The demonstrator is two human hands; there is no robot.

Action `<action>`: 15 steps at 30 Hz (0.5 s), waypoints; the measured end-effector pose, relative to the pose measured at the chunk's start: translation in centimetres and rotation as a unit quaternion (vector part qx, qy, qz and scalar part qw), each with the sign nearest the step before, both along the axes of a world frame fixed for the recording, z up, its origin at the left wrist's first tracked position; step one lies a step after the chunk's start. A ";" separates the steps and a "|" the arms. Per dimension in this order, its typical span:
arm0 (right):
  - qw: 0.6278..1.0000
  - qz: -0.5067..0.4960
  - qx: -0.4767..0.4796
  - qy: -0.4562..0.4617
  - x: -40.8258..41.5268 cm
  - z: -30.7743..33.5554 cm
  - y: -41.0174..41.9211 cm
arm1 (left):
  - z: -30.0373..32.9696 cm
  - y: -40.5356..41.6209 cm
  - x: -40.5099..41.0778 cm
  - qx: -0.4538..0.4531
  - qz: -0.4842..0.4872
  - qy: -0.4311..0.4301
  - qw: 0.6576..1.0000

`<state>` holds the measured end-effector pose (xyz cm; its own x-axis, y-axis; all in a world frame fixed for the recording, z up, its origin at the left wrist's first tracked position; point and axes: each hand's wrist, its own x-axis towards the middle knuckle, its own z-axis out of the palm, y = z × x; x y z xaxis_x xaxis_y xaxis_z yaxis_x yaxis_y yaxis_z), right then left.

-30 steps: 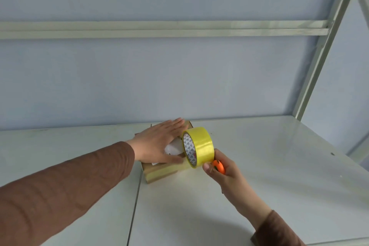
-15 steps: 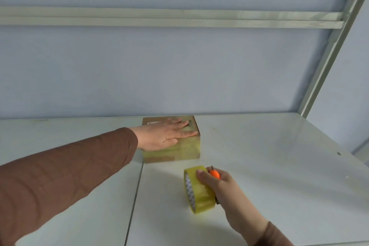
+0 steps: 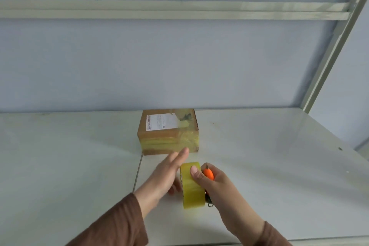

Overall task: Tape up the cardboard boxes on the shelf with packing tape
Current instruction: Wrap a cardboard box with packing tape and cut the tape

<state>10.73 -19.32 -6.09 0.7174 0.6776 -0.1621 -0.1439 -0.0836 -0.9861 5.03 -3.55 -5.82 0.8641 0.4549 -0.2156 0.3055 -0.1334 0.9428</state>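
Landmark: small brown cardboard box (image 3: pixel 168 132), wrapped in bands of yellowish clear tape and bearing a white printed label on top, standing on the pale grey metal shelf board (image 3: pixel 269 146) with its far edge close to the pale blue back wall (image 3: pixel 179 62). In front of the box, near the board's front edge, a yellow roll of packing tape (image 3: pixel 192 184) stands on its rim, apart from the box. Right hand (image 3: pixel 217 187): thumb curled over the roll's outer band, fingers behind it out of sight, the same hand also holding a small orange cutter (image 3: pixel 208 173) with a dark bead chain hanging below. Left hand (image 3: pixel 163 177): fingers straight and together, pointing toward the box's near face, lying just beside the roll's left face; holds nothing, and contact with the roll cannot be told. A seam (image 3: pixel 137 173) in the board runs forward from the box's front left corner. Bare board extends widely left and right of the box. Right of the box a grey upright post (image 3: pixel 327 54) rises at the board's far corner; above the box a horizontal grey rail (image 3: pixel 159 9) crosses the wall
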 end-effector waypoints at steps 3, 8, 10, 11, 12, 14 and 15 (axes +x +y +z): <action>0.995 -0.069 -0.038 -0.065 1.5 0.1 -0.5 | 0.4 -0.1 1.0 -0.091 -0.009 0.037 0.995; 0.982 -0.052 -0.106 -0.148 7.1 2.3 -0.2 | 0.5 0.3 1.1 -0.155 -0.010 0.055 0.986; 0.957 -0.014 -0.145 -0.250 8.5 3.5 0.5 | 0.4 0.3 1.1 -0.159 -0.012 0.057 0.986; 0.941 0.000 -0.154 -0.302 8.9 4.1 0.9 | 0.5 0.3 1.1 -0.155 -0.013 0.060 0.986; 0.922 0.013 -0.160 -0.352 9.3 4.5 1.1 | 0.5 0.3 1.1 -0.152 -0.015 0.061 0.986; 0.868 0.033 -0.179 -0.462 9.8 5.1 1.4 | 0.6 0.4 1.2 -0.150 -0.022 0.063 0.986; 0.837 0.043 -0.186 -0.513 9.9 5.3 1.6 | 0.7 0.3 1.2 -0.150 -0.022 0.062 0.987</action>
<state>20.66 -17.72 -0.79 0.5594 0.7738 0.2971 0.7848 -0.3792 -0.4902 6.28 -3.24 -5.11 0.8402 0.3180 -0.4394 0.4204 0.1300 0.8980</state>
